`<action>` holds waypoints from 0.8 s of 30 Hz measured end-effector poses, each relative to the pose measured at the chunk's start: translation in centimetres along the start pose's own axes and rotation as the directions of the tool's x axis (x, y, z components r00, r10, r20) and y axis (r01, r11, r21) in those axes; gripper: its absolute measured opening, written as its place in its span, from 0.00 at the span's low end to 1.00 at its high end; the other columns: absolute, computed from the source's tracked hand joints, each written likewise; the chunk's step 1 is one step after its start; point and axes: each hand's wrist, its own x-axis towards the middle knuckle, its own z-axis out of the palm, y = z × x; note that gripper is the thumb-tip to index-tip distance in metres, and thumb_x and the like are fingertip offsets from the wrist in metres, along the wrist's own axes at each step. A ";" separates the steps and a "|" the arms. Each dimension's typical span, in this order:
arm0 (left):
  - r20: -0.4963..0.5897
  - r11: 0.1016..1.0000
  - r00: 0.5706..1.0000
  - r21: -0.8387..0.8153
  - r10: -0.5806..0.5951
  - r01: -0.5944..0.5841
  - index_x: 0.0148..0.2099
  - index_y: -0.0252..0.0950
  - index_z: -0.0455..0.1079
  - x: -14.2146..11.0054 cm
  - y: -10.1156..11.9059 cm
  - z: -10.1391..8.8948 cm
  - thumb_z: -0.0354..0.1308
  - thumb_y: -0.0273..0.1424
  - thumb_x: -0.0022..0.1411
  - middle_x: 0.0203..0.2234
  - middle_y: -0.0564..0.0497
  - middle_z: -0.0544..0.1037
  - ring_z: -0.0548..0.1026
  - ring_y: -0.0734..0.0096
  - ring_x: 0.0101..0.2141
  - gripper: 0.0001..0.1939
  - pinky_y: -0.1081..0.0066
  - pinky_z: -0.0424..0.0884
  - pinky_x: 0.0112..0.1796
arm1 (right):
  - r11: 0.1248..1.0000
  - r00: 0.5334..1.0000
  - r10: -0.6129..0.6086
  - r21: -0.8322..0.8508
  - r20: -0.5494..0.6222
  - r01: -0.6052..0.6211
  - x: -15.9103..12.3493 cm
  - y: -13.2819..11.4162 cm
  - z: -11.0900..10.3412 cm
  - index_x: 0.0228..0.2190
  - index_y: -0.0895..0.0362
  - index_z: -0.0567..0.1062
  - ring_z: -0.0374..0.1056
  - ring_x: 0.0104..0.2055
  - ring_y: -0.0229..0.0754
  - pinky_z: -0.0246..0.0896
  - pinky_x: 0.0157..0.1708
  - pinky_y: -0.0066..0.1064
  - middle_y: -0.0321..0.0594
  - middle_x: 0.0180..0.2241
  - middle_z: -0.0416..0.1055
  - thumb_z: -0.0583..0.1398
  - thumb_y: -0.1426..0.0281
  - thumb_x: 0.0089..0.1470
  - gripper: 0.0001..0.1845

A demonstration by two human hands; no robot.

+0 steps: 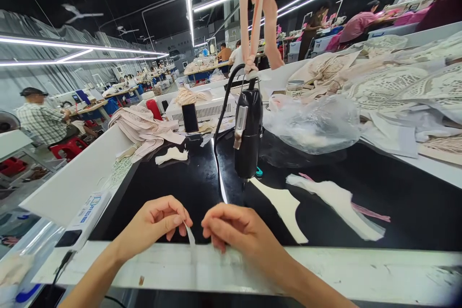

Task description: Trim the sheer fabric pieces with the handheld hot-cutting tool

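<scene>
My left hand (159,224) is closed in a pinch on a thin white strip (189,235), which hangs down over the table's front edge. Just to its right, my right hand (236,228) has its fingers curled and the thumb against them; what lies between them, if anything, is hidden. Beyond the hands, a black corded tool (249,139) hangs upright from pink fabric strips (252,19). A cream curved fabric piece (283,204) lies on the black tabletop (173,185) near the tool's lower end. To the right is a stack of white cut pieces (337,204) with pink strips.
A small white scrap (171,155) and a phone (190,118) are at the back left, beside heaped beige fabric (144,130). A clear plastic bag (314,125) and piled lace pieces (397,82) occupy the back right. A white box (88,214) sits at left.
</scene>
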 end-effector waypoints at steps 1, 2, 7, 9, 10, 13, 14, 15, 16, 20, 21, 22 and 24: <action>0.020 0.999 0.999 -0.028 0.032 -0.032 0.36 0.36 0.74 0.0 0.1 0.0 0.64 0.43 0.64 0.33 0.49 0.78 0.69 0.74 0.27 0.15 0.73 0.64 0.29 | 0.997 0.998 -0.043 -0.060 -0.055 0.040 0.1 -0.1 -0.1 0.32 0.55 0.77 0.64 0.29 0.37 0.61 0.31 0.28 0.37 0.31 0.73 0.59 0.57 0.60 0.15; 0.039 0.997 0.997 -0.051 0.064 -0.062 0.35 0.36 0.74 -0.1 0.1 0.0 0.64 0.43 0.64 0.32 0.49 0.78 0.71 0.72 0.30 0.14 0.72 0.66 0.32 | 0.989 0.993 -0.083 -0.127 -0.089 0.071 0.2 -0.2 -0.2 0.34 0.55 0.77 0.65 0.32 0.38 0.62 0.33 0.28 0.37 0.32 0.74 0.57 0.58 0.62 0.15; 0.082 0.986 0.984 -0.072 0.158 -0.152 0.36 0.37 0.72 0.2 -0.5 0.1 0.61 0.44 0.66 0.30 0.50 0.77 0.73 0.68 0.35 0.15 0.68 0.67 0.40 | 0.956 0.991 -0.131 -0.262 0.023 0.132 0.7 0.4 0.4 0.42 0.53 0.73 0.67 0.41 0.41 0.62 0.43 0.31 0.37 0.40 0.73 0.54 0.61 0.65 0.11; 0.062 0.986 0.985 -0.026 0.164 -0.163 0.36 0.37 0.71 0.5 -0.9 0.0 0.60 0.48 0.65 0.29 0.50 0.76 0.73 0.66 0.34 0.18 0.68 0.68 0.40 | 0.957 0.993 -0.107 -0.266 0.044 0.115 0.9 0.7 0.7 0.38 0.54 0.72 0.67 0.39 0.40 0.61 0.41 0.30 0.36 0.36 0.72 0.57 0.64 0.63 0.07; 0.044 0.987 0.986 0.002 0.161 -0.162 0.37 0.37 0.70 0.8 -1.0 0.0 0.59 0.50 0.65 0.29 0.50 0.75 0.73 0.66 0.34 0.20 0.68 0.68 0.38 | 0.954 0.995 -0.096 -0.282 0.033 0.101 0.9 0.9 0.7 0.35 0.54 0.71 0.66 0.37 0.40 0.60 0.39 0.30 0.34 0.34 0.70 0.58 0.66 0.62 0.05; -0.015 0.985 0.989 0.096 0.147 -0.145 0.39 0.37 0.69 1.5 -1.4 -0.3 0.53 0.51 0.68 0.29 0.51 0.75 0.72 0.68 0.32 0.21 0.70 0.68 0.35 | 0.922 0.996 -0.078 -0.382 -0.044 0.056 1.1 1.2 0.4 0.31 0.54 0.70 0.62 0.31 0.38 0.57 0.33 0.29 0.32 0.28 0.67 0.57 0.69 0.61 0.06; -0.033 0.981 0.989 0.139 0.144 -0.138 0.39 0.37 0.69 1.8 -1.5 -0.3 0.51 0.50 0.69 0.30 0.50 0.76 0.72 0.68 0.32 0.20 0.70 0.68 0.35 | 0.901 0.994 -0.083 -0.431 -0.067 0.046 1.2 1.2 0.2 0.32 0.54 0.70 0.62 0.30 0.38 0.56 0.32 0.29 0.32 0.27 0.67 0.56 0.69 0.62 0.06; -0.047 0.973 0.989 0.188 0.143 -0.132 0.40 0.37 0.70 2.0 -1.7 -0.4 0.51 0.48 0.70 0.31 0.50 0.76 0.73 0.68 0.33 0.19 0.71 0.68 0.36 | 0.873 0.992 -0.094 -0.486 -0.087 0.040 1.3 1.3 0.0 0.32 0.53 0.71 0.62 0.30 0.38 0.56 0.32 0.29 0.32 0.28 0.68 0.56 0.70 0.62 0.06; -0.060 0.962 0.987 0.242 0.146 -0.128 0.40 0.37 0.71 2.3 -1.8 -0.4 0.51 0.45 0.71 0.32 0.50 0.77 0.73 0.67 0.35 0.18 0.70 0.68 0.38 | 0.835 0.988 -0.113 -0.549 -0.102 0.039 1.4 1.3 -0.2 0.33 0.53 0.71 0.64 0.31 0.39 0.56 0.33 0.30 0.32 0.29 0.70 0.55 0.71 0.62 0.06; -0.059 0.874 0.978 0.461 0.201 -0.152 0.42 0.39 0.74 3.1 -2.8 -0.2 0.54 0.38 0.69 0.38 0.49 0.79 0.74 0.63 0.42 0.11 0.66 0.69 0.46 | 0.506 0.969 -0.239 -0.860 -0.066 0.066 1.8 2.0 -0.9 0.34 0.53 0.71 0.68 0.33 0.40 0.58 0.33 0.30 0.34 0.31 0.74 0.54 0.77 0.63 0.09; -0.049 0.845 0.974 0.508 0.221 -0.167 0.42 0.40 0.75 3.2 -3.2 -0.2 0.55 0.36 0.68 0.40 0.50 0.79 0.74 0.63 0.44 0.09 0.65 0.68 0.48 | 0.393 0.963 -0.269 -0.916 -0.037 0.075 2.0 2.3 -1.1 0.33 0.54 0.72 0.68 0.33 0.40 0.58 0.33 0.30 0.34 0.31 0.74 0.54 0.78 0.63 0.10; -0.037 0.816 0.970 0.549 0.242 -0.182 0.42 0.41 0.76 3.3 -3.5 -0.2 0.56 0.35 0.68 0.43 0.50 0.79 0.74 0.62 0.46 0.08 0.63 0.68 0.51 | 0.293 0.957 -0.289 -0.953 -0.009 0.079 2.1 2.6 -1.3 0.33 0.54 0.72 0.68 0.32 0.40 0.58 0.32 0.30 0.34 0.30 0.74 0.55 0.78 0.63 0.10; -0.017 0.766 0.961 0.608 0.276 -0.209 0.42 0.42 0.76 3.4 -4.3 -0.2 0.56 0.34 0.67 0.46 0.50 0.78 0.74 0.62 0.48 0.08 0.62 0.67 0.54 | 0.161 0.951 -0.307 -0.984 0.023 0.075 2.2 3.2 -1.6 0.31 0.56 0.73 0.68 0.32 0.41 0.57 0.31 0.31 0.36 0.29 0.74 0.55 0.78 0.64 0.11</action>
